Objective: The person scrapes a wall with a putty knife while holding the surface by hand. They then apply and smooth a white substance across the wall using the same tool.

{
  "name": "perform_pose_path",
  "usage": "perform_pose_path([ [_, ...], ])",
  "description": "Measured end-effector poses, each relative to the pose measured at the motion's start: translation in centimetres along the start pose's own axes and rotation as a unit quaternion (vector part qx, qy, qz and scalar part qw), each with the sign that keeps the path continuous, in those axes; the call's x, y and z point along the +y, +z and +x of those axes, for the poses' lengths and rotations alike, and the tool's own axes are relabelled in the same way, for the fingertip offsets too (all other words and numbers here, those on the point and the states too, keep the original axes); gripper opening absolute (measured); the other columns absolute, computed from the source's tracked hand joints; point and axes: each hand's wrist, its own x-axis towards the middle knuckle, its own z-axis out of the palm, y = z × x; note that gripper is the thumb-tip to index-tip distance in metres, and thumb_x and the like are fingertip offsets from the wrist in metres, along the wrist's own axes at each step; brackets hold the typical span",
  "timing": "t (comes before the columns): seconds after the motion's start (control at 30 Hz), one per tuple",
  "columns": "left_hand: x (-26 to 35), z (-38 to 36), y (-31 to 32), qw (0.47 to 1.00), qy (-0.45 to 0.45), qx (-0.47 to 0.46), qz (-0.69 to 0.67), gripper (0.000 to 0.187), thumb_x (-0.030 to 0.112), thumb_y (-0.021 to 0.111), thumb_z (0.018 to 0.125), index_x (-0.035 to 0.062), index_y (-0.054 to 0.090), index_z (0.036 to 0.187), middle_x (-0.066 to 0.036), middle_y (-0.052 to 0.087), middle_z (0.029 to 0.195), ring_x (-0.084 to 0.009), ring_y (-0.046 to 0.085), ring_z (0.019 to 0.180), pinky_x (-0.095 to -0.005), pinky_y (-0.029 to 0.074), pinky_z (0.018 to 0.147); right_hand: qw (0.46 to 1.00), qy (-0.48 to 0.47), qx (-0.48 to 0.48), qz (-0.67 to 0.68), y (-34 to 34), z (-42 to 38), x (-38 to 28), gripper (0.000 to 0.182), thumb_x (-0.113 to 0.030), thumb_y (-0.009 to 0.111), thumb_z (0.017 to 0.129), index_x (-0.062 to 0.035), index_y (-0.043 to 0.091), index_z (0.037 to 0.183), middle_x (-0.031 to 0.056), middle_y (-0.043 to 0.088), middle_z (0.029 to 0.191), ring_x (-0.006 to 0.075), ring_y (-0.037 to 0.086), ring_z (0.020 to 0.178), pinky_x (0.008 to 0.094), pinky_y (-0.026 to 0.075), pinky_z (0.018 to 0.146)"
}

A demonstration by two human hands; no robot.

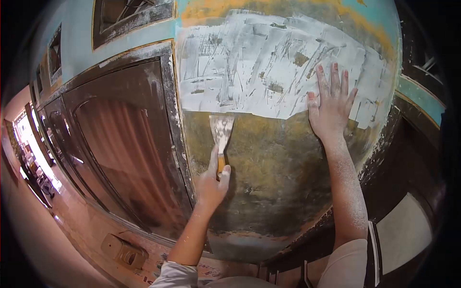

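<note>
My left hand (212,188) grips a putty knife (222,132) by its yellow handle, blade pointing up. White putty smears the blade, whose edge is just under the lower border of the white coat (249,67) on the wall. That coat is streaky, with a few bare spots showing through. Against it on the right, my right hand (331,105) is spread flat, fingers apart and pointing up, with white dust on the fingers and forearm. Below the coat the wall (269,163) is bare, in mottled brown and olive.
On the left is a dark wooden door (129,149) with a reddish curtain behind its glass. A brown plastic stool (125,252) stands on the floor at lower left. At right are a dark frame and a pale panel (404,235). Turquoise paint borders the wall's top.
</note>
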Motion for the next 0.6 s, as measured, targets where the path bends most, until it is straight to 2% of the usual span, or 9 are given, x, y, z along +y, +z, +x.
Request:
perform_pose_path([
  [0.07,1.6,2.6,-1.9,0.999,0.036,0.021,0.027,0.063,0.019,0.060,0.093,0.0103,0.038,0.152,-0.014,0.059,0.062,-0.0223,0.059,0.051,-0.0339,0.048,0.056,1.000,-0.002,-0.004,0.002,0.3,-0.4,0.0,0.066,-0.038,0.053,0.096,-0.0302,0.028,0.156,0.0046,0.018,0.165,0.0327,0.013,0.151,0.0629,0.009,0.119],
  [0.13,2.8,4.5,-3.0,0.999,0.029,0.016,0.009,0.061,0.020,0.058,0.096,0.0115,0.038,0.152,-0.007,0.062,0.060,-0.0185,0.066,0.057,-0.0321,0.052,0.058,1.000,0.001,-0.007,0.004,0.4,-0.9,0.0,0.067,-0.041,0.054,0.095,-0.0320,0.028,0.156,0.0031,0.017,0.165,0.0318,0.013,0.152,0.0636,0.010,0.118],
  [0.27,2.8,2.7,-1.9,0.999,0.024,-0.007,0.034,0.065,0.023,0.062,0.093,0.0121,0.037,0.152,-0.013,0.059,0.061,-0.0248,0.061,0.052,-0.0366,0.049,0.056,1.000,-0.001,-0.013,0.013,0.7,-2.3,0.0,0.068,-0.041,0.056,0.093,-0.0314,0.030,0.155,0.0039,0.019,0.165,0.0334,0.014,0.151,0.0644,0.011,0.118],
  [0.3,1.0,1.0,-0.1,0.998,0.045,0.004,0.041,0.067,0.025,0.063,0.092,0.0107,0.037,0.152,-0.016,0.058,0.063,-0.0278,0.058,0.051,-0.0377,0.047,0.055,1.000,-0.001,-0.010,0.018,0.9,-2.8,-0.1,0.068,-0.041,0.056,0.093,-0.0310,0.031,0.155,0.0042,0.019,0.165,0.0338,0.014,0.151,0.0651,0.011,0.118],
  [0.33,0.1,-0.7,1.1,1.000,-0.002,-0.030,0.001,0.067,0.032,0.062,0.093,0.0152,0.037,0.153,-0.018,0.061,0.062,-0.0366,0.062,0.056,-0.0421,0.048,0.055,1.000,-0.001,-0.007,0.023,1.1,-3.1,-0.1,0.067,-0.042,0.056,0.093,-0.0306,0.031,0.155,0.0046,0.018,0.164,0.0342,0.014,0.151,0.0657,0.011,0.117],
  [0.4,-0.6,-2.4,2.2,0.999,-0.008,-0.027,0.017,0.065,0.030,0.063,0.093,0.0129,0.040,0.151,-0.017,0.062,0.063,-0.0346,0.061,0.055,-0.0412,0.048,0.055,0.999,0.001,-0.018,0.027,0.9,-3.6,-0.2,0.066,-0.042,0.055,0.093,-0.0296,0.033,0.155,0.0053,0.018,0.164,0.0351,0.015,0.151,0.0668,0.012,0.117],
  [0.47,-0.7,-1.5,2.4,0.998,0.033,0.036,-0.026,0.064,0.027,0.063,0.092,0.0125,0.041,0.151,-0.017,0.061,0.062,-0.0320,0.061,0.053,-0.0404,0.048,0.054,0.999,-0.002,-0.022,0.028,1.0,-3.8,-0.2,0.066,-0.043,0.054,0.093,-0.0287,0.033,0.154,0.0054,0.018,0.165,0.0355,0.014,0.151,0.0668,0.011,0.117],
  [0.53,0.9,0.6,0.5,0.997,0.023,0.053,-0.049,0.061,0.024,0.062,0.093,0.0109,0.043,0.149,-0.018,0.060,0.064,-0.0297,0.059,0.053,-0.0373,0.048,0.054,0.999,-0.010,-0.014,0.037,1.2,-4.0,0.0,0.066,-0.044,0.054,0.093,-0.0289,0.033,0.155,0.0051,0.018,0.165,0.0355,0.013,0.151,0.0666,0.011,0.117],
  [0.6,1.6,1.8,-0.7,0.998,0.003,0.031,-0.061,0.060,0.023,0.061,0.093,0.0089,0.043,0.149,-0.020,0.063,0.069,-0.0309,0.061,0.054,-0.0376,0.049,0.056,0.999,-0.007,-0.012,0.034,1.2,-4.1,-0.1,0.067,-0.044,0.055,0.093,-0.0290,0.033,0.155,0.0051,0.018,0.165,0.0355,0.014,0.151,0.0667,0.011,0.117],
])
